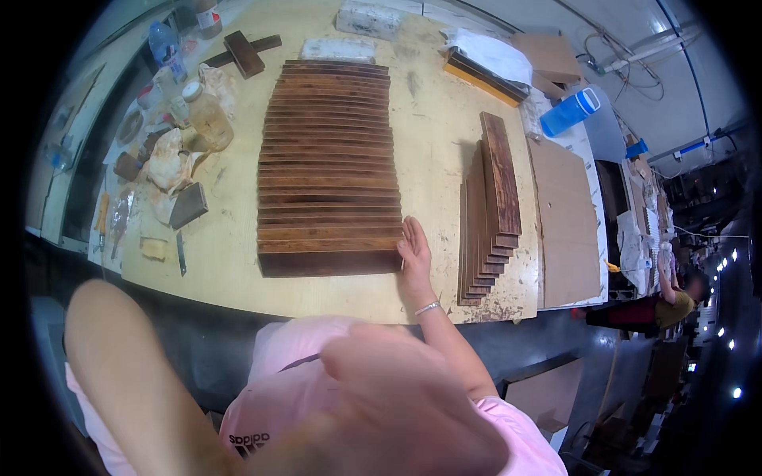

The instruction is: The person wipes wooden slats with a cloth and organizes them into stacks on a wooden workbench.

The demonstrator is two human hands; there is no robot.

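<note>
A long row of dark brown stained wooden strips (329, 170) stands side by side on the pale worktable. Against the right end of the nearest strips rests my right hand (414, 252), fingers stretched out and holding nothing; a bracelet circles its wrist. Very close to the camera, my left hand (413, 397) is large and blurred in front of my pink shirt, so its fingers cannot be made out. To the right of my right hand lies a stepped stack of similar brown boards (498, 178).
At the left are a plastic jar (208, 119), crumpled cloth (168, 163), a sanding block (188, 205) and a water bottle (165, 49). Two dark wood pieces (243, 54) lie crossed behind. A blue bottle (568, 113) and flat cardboard (565, 222) are right. Another person (675, 308) stands far right.
</note>
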